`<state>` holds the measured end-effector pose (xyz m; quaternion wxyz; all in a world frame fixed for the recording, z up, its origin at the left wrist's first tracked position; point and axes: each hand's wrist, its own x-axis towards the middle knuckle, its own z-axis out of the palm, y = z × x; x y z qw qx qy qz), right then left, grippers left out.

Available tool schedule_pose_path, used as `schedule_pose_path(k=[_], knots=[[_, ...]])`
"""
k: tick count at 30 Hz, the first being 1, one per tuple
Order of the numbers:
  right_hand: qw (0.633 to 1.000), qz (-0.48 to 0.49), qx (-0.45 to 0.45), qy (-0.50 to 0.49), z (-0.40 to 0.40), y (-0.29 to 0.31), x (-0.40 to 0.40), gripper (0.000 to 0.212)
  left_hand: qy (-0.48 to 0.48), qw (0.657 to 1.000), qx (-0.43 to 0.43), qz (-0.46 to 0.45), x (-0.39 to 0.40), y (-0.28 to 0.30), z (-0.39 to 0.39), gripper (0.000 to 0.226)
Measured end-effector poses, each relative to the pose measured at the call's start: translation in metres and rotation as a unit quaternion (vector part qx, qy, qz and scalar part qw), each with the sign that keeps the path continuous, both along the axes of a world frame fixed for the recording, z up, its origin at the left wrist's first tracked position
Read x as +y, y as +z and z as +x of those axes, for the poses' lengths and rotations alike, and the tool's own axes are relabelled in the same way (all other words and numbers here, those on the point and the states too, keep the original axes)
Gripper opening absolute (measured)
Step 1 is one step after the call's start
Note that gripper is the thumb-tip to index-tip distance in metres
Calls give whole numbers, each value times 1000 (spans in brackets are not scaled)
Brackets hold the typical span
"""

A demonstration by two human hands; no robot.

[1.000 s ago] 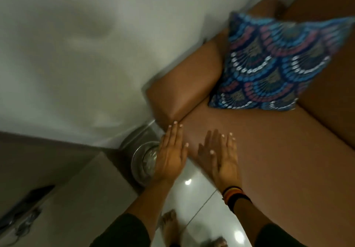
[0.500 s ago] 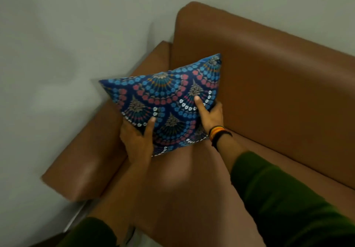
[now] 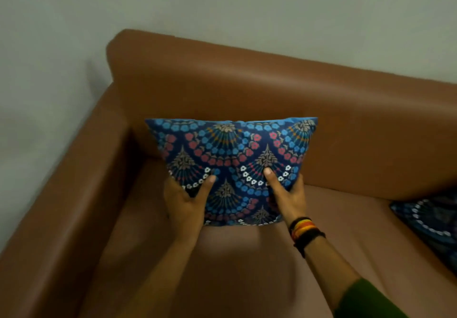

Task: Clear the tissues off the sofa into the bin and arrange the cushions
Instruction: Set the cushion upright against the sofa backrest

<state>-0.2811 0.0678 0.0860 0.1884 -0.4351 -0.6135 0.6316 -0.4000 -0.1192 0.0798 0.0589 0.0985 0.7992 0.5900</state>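
Note:
A blue patterned cushion (image 3: 232, 154) stands upright on the brown sofa seat (image 3: 235, 263), leaning against the backrest near the left corner. My left hand (image 3: 186, 202) grips its lower left corner, thumb on the front. My right hand (image 3: 288, 195) grips the lower right corner, thumb pressed on the front; bracelets circle that wrist. A second dark patterned cushion (image 3: 430, 221) lies flat at the right edge of the seat, partly cut off. No tissues and no bin are in view.
The sofa's left armrest (image 3: 74, 194) runs along a pale wall (image 3: 222, 3). The backrest (image 3: 272, 87) stands against the same wall. My green sleeve (image 3: 366, 300) shows at the bottom right.
A second ago both hands were open near the sofa's front edge, above a metal bin. Since then they took hold of the cushion, turned it level and set it upright against the backrest.

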Motion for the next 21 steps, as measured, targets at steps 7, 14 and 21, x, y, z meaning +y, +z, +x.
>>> schedule_pose_path(k=[7, 14, 21], knots=[[998, 39, -9, -52, 44, -25, 58, 79, -35, 998, -45, -14, 79, -42, 18, 82], [998, 24, -34, -51, 78, -28, 71, 83, -112, 988, -68, -86, 84, -46, 18, 119], [981, 133, -137, -23, 164, 10, 16, 102, -182, 959, 39, -213, 101, 46, 154, 99]])
